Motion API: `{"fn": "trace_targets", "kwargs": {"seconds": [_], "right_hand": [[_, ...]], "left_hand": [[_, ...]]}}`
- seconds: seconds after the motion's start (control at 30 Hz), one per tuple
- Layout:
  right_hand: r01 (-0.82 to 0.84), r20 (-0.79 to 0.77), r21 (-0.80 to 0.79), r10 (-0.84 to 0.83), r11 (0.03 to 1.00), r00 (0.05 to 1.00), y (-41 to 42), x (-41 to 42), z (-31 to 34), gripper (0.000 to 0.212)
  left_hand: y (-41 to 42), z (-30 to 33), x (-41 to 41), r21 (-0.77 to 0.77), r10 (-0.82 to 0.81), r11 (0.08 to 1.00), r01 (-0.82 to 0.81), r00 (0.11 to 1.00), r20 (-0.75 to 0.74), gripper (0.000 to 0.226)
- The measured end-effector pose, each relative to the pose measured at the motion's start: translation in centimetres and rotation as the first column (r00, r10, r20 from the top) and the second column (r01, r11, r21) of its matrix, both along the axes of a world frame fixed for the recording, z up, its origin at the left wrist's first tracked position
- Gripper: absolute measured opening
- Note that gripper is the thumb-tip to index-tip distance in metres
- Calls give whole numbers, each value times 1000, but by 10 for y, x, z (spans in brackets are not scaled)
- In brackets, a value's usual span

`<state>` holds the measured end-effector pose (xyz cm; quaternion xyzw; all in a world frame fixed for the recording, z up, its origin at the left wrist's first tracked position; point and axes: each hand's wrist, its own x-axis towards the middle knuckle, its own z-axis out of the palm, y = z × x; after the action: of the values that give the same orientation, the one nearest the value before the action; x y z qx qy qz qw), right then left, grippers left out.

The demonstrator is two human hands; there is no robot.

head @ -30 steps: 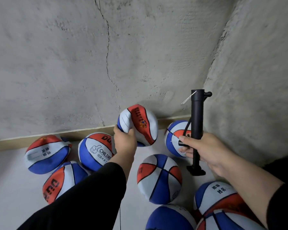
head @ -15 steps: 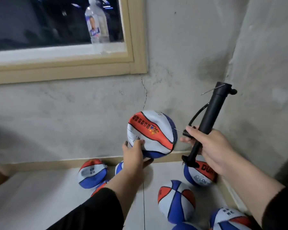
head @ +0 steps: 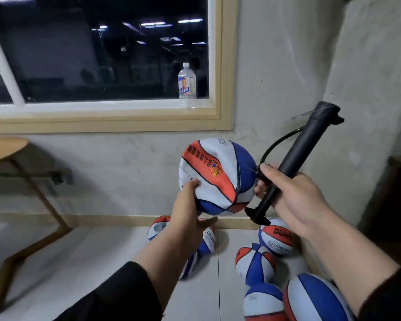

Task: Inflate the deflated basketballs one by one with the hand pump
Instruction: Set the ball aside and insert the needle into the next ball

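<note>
Our left hand (head: 187, 214) cupping a limp ball (head: 215, 177) aloft, right hand (head: 294, 195) gripping the pump (head: 303, 156) beside it, more balls (head: 256, 262) on pale floor (head: 102, 256), concrete wall (head: 276, 66), window (head: 97, 47), bottle (head: 187, 83) on sill (head: 97, 107)

Held basketball (head: 218, 177) red, white, blue panels; hand pump (head: 303, 154) black; window frame (head: 226, 66) seemingly beige.

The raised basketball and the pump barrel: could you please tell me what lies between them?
In the head view, the pump's black hose and thin needle span the gap from barrel to basketball.

A water bottle (head: 187, 84) stands on the window sill (head: 97, 107).
</note>
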<state>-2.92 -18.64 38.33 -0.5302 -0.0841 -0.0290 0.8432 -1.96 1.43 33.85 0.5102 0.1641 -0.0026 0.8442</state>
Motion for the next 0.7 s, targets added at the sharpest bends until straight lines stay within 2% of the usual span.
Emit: {"fn": "trace_targets", "kwargs": {"seconds": [0.17,0.37,0.53,0.7], "right_hand": [[11,-17,8,-11,1000,1000,7,-32,-3,18],[29,24,4,-29,1000,999,19,-45,-8,12],[67,49,-9,-66,998,997,28,-31,-10,8],[74,22,-57,-73,996,997,27,-15,-23,8]], "left_hand": [[12,1,-38,-41,-64,997,65,997,32,57],[17,8,-57,45,-44,998,47,997,-67,48],[26,3,-49,133,-139,980,148,987,-76,74],[37,-8,-35,272,-116,955,122,993,-38,98]]}}
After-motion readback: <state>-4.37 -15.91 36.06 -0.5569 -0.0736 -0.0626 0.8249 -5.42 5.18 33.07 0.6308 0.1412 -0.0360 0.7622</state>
